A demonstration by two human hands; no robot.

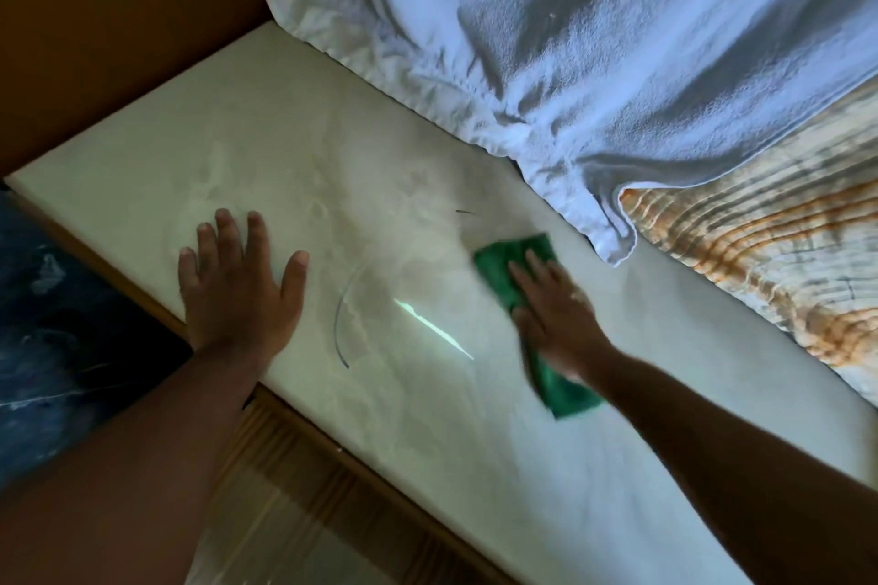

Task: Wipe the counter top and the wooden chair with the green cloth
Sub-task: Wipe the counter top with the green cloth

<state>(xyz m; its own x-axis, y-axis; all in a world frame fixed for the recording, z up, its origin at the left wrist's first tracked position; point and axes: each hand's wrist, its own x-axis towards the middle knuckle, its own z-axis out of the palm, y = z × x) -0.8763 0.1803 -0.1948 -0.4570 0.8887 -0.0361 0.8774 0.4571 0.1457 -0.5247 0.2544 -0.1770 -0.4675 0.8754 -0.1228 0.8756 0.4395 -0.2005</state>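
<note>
Green cloth (503, 273) lies flat on the pale counter top (294, 166), right of centre, w/ one end poking out far-left of the palm and the other trailing near-right under the wrist. Right hand (553, 316) presses it down from above: fingers (525, 273) extended, lying fairly close together on the fabric, not pinching it. Hand and cloth are motion-blurred, so prob. mid-stroke. Left hand (237, 285) rests palm-down on the counter to the left, well apart from the cloth, fingers spread, thumb out, likely bracing.

Just beyond the cloth, a white towel (617, 62) drapes over the far-right part of the counter; its hanging corner sits near the cloth's far edge. Beside it, a slab w/ orange-brown wood-grain rings (769, 261). Dark floor at near-left. No wooden chair that I can pick out.

Risks, as I judge them:
- Stroke runs far-right → cloth snags the towel hem, drags or bunches it.
- Flat-palm hold only → cloth could slip or fold under the hand, esp. the loose near tail.
- Area under the towel goes unwiped unless it's lifted.
- Streaks around the left hand could get missed.
</note>
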